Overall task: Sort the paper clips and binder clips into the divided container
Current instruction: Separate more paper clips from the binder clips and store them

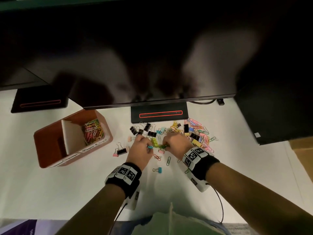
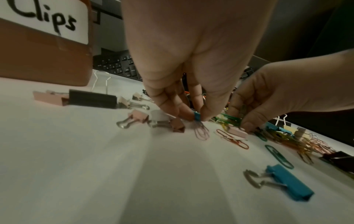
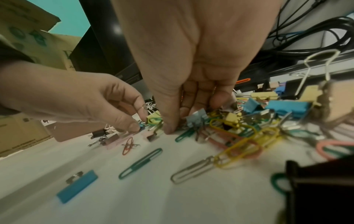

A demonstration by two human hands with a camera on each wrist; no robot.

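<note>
Wire loops and folded-metal clips [image 1: 194,133] litter our smooth white surface [image 1: 67,187]. Our left hand [image 1: 141,150] pinches a small blue binder clip [image 2: 197,116]. Our right hand [image 1: 176,145] grips tangled green paper clips [image 1: 162,146].

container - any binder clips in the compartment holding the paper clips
No, in the head view that compartment of the container shows only a heap of coloured paper clips.
</note>
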